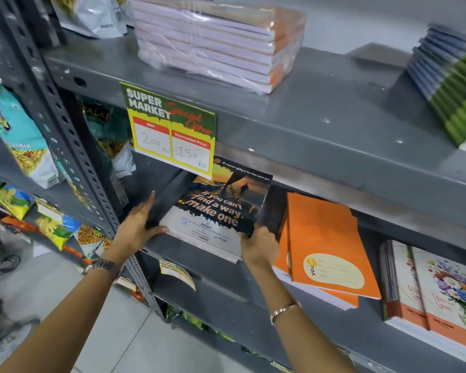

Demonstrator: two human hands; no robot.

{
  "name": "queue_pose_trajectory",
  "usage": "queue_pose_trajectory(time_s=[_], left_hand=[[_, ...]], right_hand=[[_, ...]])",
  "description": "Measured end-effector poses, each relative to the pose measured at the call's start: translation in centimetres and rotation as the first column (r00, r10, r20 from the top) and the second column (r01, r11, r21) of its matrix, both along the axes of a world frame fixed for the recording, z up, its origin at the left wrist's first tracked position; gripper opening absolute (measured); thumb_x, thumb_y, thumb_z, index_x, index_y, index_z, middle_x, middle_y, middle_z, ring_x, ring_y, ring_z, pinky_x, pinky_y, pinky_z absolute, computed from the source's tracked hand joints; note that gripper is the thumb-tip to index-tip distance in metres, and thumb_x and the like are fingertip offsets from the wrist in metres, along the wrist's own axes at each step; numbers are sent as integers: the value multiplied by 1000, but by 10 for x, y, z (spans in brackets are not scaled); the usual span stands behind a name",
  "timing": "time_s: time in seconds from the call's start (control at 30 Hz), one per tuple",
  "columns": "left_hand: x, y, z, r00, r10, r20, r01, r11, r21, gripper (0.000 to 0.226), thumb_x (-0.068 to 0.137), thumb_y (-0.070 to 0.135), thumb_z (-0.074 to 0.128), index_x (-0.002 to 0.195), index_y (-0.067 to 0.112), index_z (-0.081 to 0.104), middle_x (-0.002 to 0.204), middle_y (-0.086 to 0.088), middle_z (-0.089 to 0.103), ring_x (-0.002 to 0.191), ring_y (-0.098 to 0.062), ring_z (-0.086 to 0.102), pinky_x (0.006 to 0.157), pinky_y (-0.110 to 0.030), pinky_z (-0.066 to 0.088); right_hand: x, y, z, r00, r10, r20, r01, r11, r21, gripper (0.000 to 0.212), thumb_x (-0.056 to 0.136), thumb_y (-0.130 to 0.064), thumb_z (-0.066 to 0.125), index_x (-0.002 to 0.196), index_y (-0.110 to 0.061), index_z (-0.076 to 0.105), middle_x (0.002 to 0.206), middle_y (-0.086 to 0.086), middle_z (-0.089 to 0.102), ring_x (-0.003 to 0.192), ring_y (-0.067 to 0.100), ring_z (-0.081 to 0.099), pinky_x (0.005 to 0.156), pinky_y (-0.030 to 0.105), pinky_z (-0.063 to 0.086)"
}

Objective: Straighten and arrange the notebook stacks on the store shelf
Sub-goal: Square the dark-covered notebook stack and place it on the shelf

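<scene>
A stack of notebooks (pixel 221 208) with a dark sunset cover reading "If you can't find a way, make one" lies on the middle grey shelf (pixel 226 267). My left hand (pixel 137 224) presses flat against the stack's left side, thumb on its front corner. My right hand (pixel 258 244) grips the stack's right front corner. To the right lie an orange notebook stack (pixel 326 246), slightly fanned, and a floral-cover stack (pixel 436 297). On the upper shelf (pixel 320 114) sit a plastic-wrapped orange-spined bundle (pixel 213 41) and a slanted green-spined stack (pixel 452 84).
A yellow and green "Super Market" price tag (pixel 172 130) hangs from the upper shelf's edge, above the held stack. A perforated upright post (pixel 73 146) stands to the left, with snack packets (pixel 19 135) on the shelves beyond it. Pale floor tiles (pixel 113 332) lie below.
</scene>
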State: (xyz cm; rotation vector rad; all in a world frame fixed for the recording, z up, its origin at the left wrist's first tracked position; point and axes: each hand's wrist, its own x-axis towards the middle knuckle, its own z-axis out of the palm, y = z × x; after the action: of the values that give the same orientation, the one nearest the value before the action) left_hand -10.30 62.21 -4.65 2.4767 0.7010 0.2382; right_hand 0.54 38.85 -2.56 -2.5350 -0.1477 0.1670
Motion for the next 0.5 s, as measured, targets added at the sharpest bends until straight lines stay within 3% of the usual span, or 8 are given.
queue_pose_trajectory(time_s=[0.17,0.33,0.4,0.5], left_hand=[[-2,7,-12,1000,13,8,-10,931,-365,72,73,30,72,136,12,41,139,-7,47,128,-25,44,109,-41,35],[7,-13,-7,997,75,17,-53,828,-558,63,83,51,52,136,21,40,134,13,40,132,-15,36,110,-30,24],[11,-21,-7,989,142,30,-97,797,-597,57,88,49,43,137,20,38,141,8,38,134,-16,32,107,-27,21],[12,-29,-4,980,196,9,-152,786,-599,62,88,57,34,138,21,35,149,-3,34,138,-22,28,114,-36,17]], right_hand=[[-11,8,-14,999,-36,5,35,994,104,22,89,-22,54,108,-11,59,107,11,69,96,30,66,72,32,54],[-5,1,-15,991,-90,-102,124,910,396,32,89,1,44,120,-4,53,116,18,65,104,36,62,74,27,46],[-2,0,-16,984,-86,-155,150,866,477,40,88,8,40,126,-3,50,120,17,64,109,36,60,79,25,43],[0,2,-22,979,-62,-193,160,822,547,45,87,11,38,127,-4,50,124,15,61,116,33,56,85,24,42]])
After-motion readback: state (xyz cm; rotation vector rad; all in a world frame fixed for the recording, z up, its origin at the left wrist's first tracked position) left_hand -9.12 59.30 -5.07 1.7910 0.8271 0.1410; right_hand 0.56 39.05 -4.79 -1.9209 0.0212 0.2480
